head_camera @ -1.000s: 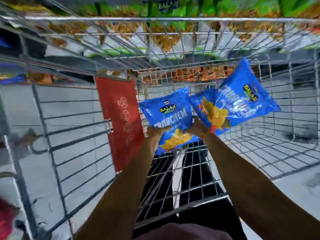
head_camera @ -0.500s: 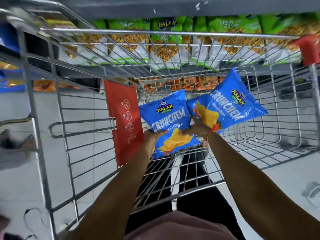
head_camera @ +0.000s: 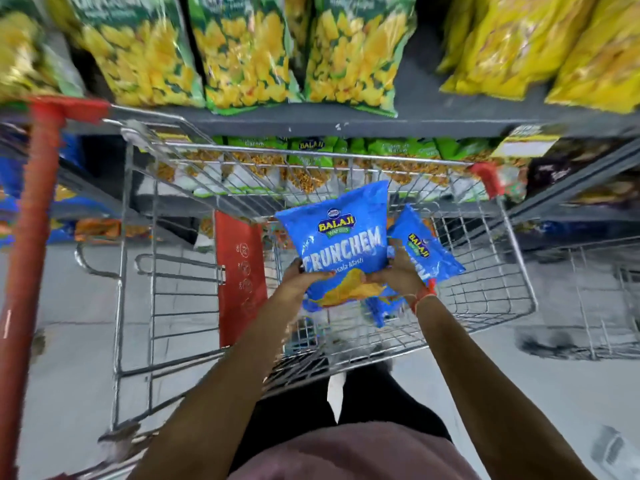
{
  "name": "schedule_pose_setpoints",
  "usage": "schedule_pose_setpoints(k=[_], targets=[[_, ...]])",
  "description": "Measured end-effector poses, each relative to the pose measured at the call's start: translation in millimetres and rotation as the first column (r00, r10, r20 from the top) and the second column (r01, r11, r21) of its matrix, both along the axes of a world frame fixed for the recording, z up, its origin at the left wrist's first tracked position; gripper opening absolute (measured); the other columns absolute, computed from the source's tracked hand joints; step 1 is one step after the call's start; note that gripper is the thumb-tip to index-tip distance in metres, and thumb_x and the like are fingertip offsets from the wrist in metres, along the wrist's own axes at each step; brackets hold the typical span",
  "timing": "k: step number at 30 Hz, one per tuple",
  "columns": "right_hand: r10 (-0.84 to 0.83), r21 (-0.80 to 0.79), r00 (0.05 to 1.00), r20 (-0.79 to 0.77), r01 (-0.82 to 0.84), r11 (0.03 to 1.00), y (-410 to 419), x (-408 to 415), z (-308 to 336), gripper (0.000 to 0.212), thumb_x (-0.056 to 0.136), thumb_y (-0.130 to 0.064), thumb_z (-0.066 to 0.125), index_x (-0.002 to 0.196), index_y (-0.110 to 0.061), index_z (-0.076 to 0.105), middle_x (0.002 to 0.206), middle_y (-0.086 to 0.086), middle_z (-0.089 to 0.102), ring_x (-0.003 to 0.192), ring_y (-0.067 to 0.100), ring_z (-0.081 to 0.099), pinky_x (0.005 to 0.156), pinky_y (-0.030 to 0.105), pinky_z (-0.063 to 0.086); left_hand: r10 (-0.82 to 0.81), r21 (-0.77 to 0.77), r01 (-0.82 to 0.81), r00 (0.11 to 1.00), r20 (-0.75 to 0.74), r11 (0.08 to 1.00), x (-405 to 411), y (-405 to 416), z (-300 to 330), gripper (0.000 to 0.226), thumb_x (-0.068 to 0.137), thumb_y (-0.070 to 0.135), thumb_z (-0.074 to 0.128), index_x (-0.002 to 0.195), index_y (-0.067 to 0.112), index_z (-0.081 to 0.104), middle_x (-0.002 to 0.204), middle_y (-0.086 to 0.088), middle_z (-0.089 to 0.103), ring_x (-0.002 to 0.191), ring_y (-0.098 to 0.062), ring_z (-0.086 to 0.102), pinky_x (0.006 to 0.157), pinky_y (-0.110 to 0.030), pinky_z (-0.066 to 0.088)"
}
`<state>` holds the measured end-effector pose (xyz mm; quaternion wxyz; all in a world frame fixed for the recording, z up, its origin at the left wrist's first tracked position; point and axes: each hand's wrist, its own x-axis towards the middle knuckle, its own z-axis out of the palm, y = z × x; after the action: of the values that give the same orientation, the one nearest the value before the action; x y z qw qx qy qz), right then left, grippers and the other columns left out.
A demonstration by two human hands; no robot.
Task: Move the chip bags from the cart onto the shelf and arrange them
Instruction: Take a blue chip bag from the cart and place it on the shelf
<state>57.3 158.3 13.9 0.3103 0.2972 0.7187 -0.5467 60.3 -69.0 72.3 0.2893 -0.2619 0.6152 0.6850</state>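
Note:
Over the wire cart (head_camera: 311,164) I hold two blue Balaji Crunchem chip bags. My left hand (head_camera: 298,277) grips the lower left edge of the front bag (head_camera: 341,237), which stands upright facing me. My right hand (head_camera: 398,271) touches that bag's lower right edge and clutches the second blue bag (head_camera: 426,252), tilted right and partly hidden behind the first. The cart's basket below them shows no other bags. A grey shelf (head_camera: 415,124) runs just above the cart's far rim.
Green and yellow snack bags (head_camera: 242,53) fill the upper shelf, and green Balaji bags (head_camera: 311,150) line the one behind the cart. A red panel (head_camera: 239,278) hangs inside the cart on the left. A red cart handle (head_camera: 31,237) stands far left. Another wire cart (head_camera: 595,299) sits right.
The view has tilted upward, bringing the upper shelf into sight. Both bags have risen, and the right bag has swung in behind the left one.

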Motion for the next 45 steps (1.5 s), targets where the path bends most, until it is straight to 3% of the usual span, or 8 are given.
schedule_pose_setpoints(k=[4, 8, 14, 17, 22, 25, 33, 45], targets=[[0.041, 0.009, 0.958, -0.285, -0.04, 0.999, 3.4, -18.2, 65.5, 0.07, 0.059, 0.015, 0.077, 0.119, -0.004, 0.046, 0.098, 0.002, 0.063, 0.072, -0.007, 0.066, 0.065, 0.013, 0.057, -0.052, 0.105, 0.068, 0.987, -0.149, 0.992, -9.1, 7.4, 47.7, 0.031, 0.077, -0.009, 0.064, 0.099, 0.013, 0.065, 0.074, 0.015, 0.076, 0.072, -0.003, 0.072, 0.071, -0.026, 0.06], [0.017, -0.024, 0.864, -0.503, -0.033, 0.999, -2.4, -25.4, 151.2, 0.076, 0.06, 0.014, 0.077, 0.126, -0.005, 0.044, 0.091, 0.003, 0.063, 0.081, 0.013, 0.062, 0.064, 0.017, 0.057, 0.022, 0.086, 0.004, 0.954, -0.299, 0.996, -20.1, 13.4, 102.3, 0.027, 0.075, -0.006, 0.068, 0.083, 0.019, 0.068, 0.066, 0.012, 0.076, 0.064, -0.005, 0.072, 0.055, -0.022, 0.057], [0.008, -0.004, 0.673, -0.74, -0.017, 1.0, -0.6, -44.7, 249.7, 0.071, 0.059, -0.006, 0.085, 0.122, -0.012, 0.052, 0.098, 0.012, 0.06, 0.082, 0.013, 0.057, 0.059, 0.006, 0.048, 0.063, 0.04, -0.048, 0.791, -0.608, 0.998, -46.6, 13.6, 202.6, 0.042, 0.073, -0.006, 0.07, 0.098, 0.026, 0.059, 0.082, 0.017, 0.075, 0.08, -0.003, 0.07, 0.072, -0.023, 0.058], [-0.022, -0.063, 0.609, -0.793, -0.045, 0.997, -2.5, -56.1, 300.5, 0.065, 0.061, -0.016, 0.085, 0.118, -0.017, 0.053, 0.107, 0.003, 0.06, 0.102, 0.019, 0.058, 0.079, 0.028, 0.053, 0.088, 0.05, -0.074, 0.693, -0.715, 0.996, -61.8, 14.6, 255.1, 0.05, 0.071, -0.002, 0.073, 0.113, 0.019, 0.053, 0.098, 0.009, 0.069, 0.086, -0.008, 0.068, 0.074, -0.025, 0.057], [-0.083, -0.122, 0.439, -0.895, -0.061, 0.991, -8.5, -65.5, 374.6, 0.053, 0.065, 0.003, 0.079, 0.109, -0.013, 0.055, 0.079, -0.009, 0.055, 0.063, -0.018, 0.054, 0.054, 0.001, 0.043, 0.131, 0.106, -0.078, 0.54, -0.832, 0.991, -69.7, 12.2, 326.7, 0.047, 0.07, -0.013, 0.067, 0.093, 0.027, 0.055, 0.072, 0.02, 0.074, 0.068, 0.0, 0.069, 0.06, -0.014, 0.056], [-0.081, -0.123, 0.355, -0.931, -0.097, 0.988, -11.1, -75.0, 409.4, 0.056, 0.061, -0.006, 0.083, 0.111, -0.013, 0.06, 0.095, 0.01, 0.067, 0.076, -0.007, 0.059, 0.065, 0.009, 0.05, 0.114, 0.122, -0.013, 0.458, -0.882, 0.992, -74.7, 6.7, 366.4, 0.053, 0.055, -0.004, 0.072, 0.094, 0.027, 0.056, 0.074, 0.02, 0.075, 0.07, 0.002, 0.07, 0.059, -0.014, 0.055], [-0.16, -0.176, 0.123, -0.979, -0.133, 0.975, -10.1, -115.6, 515.2, 0.051, 0.064, -0.001, 0.079, 0.111, -0.015, 0.063, 0.096, -0.002, 0.074, 0.088, 0.007, 0.068, 0.075, 0.021, 0.057, 0.056, 0.067, 0.036, 0.251, -0.966, 0.997, -116.2, 1.3, 475.7, 0.057, 0.051, 0.014, 0.082, 0.099, 0.037, 0.063, 0.096, 0.012, 0.076, 0.089, -0.011, 0.072, 0.068, -0.022, 0.057], [-0.222, -0.253, 0.25, -0.942, -0.099, 0.962, -6.8, -218.1, 582.9, 0.042, 0.07, 0.004, 0.074, 0.109, -0.006, 0.06, 0.085, -0.001, 0.067, 0.069, 0.008, 0.06, 0.042, 0.009, 0.044, 0.189, 0.205, -0.003, 0.399, -0.897, 0.979, -242.7, 25.5, 530.0, 0.078, 0.064, 0.008, 0.081, 0.132, 0.015, 0.044, 0.114, -0.01, 0.069, 0.089, -0.023, 0.072, 0.064, -0.032, 0.06]])
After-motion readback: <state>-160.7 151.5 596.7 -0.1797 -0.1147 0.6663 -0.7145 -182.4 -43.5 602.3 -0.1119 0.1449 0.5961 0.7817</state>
